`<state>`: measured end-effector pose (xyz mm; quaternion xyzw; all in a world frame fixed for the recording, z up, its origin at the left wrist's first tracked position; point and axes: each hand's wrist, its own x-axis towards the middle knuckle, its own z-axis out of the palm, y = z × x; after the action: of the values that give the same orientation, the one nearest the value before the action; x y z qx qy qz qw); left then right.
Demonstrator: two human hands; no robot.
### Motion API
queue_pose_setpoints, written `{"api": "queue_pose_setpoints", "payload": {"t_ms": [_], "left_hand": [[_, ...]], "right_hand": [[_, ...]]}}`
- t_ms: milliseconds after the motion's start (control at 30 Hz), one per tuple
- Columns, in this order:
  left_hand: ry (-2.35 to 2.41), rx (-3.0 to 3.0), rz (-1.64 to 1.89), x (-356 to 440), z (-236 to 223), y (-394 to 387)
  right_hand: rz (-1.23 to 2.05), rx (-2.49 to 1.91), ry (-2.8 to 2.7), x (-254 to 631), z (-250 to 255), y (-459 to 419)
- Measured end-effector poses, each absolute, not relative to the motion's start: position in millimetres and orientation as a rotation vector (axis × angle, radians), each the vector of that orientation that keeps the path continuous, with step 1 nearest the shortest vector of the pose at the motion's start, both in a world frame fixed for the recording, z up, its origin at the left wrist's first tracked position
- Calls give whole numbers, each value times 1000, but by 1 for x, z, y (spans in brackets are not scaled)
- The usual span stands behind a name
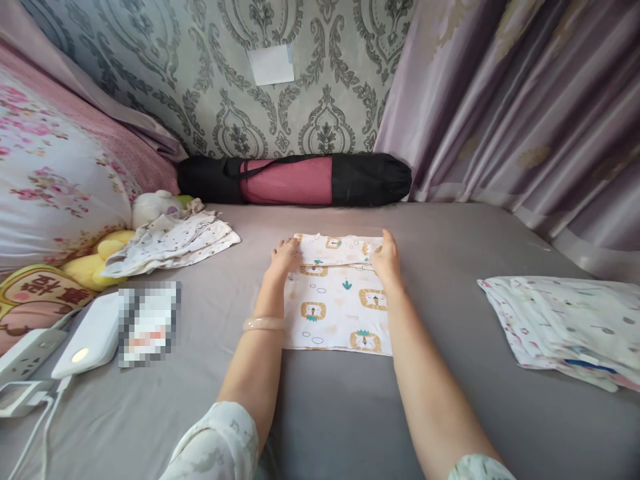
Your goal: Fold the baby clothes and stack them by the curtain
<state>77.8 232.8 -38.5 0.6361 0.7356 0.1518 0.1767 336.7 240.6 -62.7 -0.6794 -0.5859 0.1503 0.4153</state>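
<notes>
The left hand (pixel 286 255) grips the far left corner of the cloth (pixel 336 307), and the right hand (pixel 388 260) grips its far right corner, thumb lying over the edge. The cloth lies flat on the bed (pixel 330 413) between the two hands and forearms, its far part folded over into a flap and the rest reaching toward the person. Beyond the hands lies the long bag (pixel 287 181), well apart from the cloth.
</notes>
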Motion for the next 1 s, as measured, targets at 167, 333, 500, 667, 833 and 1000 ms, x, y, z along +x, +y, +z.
{"api": "queue_pose_setpoints", "payload": {"t_ms": [167,333,500,667,833,1000], "left_hand": [[2131,2075,550,108,-31,229],[1976,2381,379,143,-43,226],[2023,2351,253,144,-60,225],[2028,2327,180,141,-62,226],[2027,2334,191,141,-63,227],[2003,2372,225,141,-59,227]], "right_hand": [[124,-1639,-1853,300,-50,227],[102,-1590,-2211,270,-49,216],[149,-1716,-2296,270,-57,215],[167,-1796,-2335,271,-61,216],[177,-1806,-2347,269,-59,216],[240,-1812,-2336,274,-52,218]]}}
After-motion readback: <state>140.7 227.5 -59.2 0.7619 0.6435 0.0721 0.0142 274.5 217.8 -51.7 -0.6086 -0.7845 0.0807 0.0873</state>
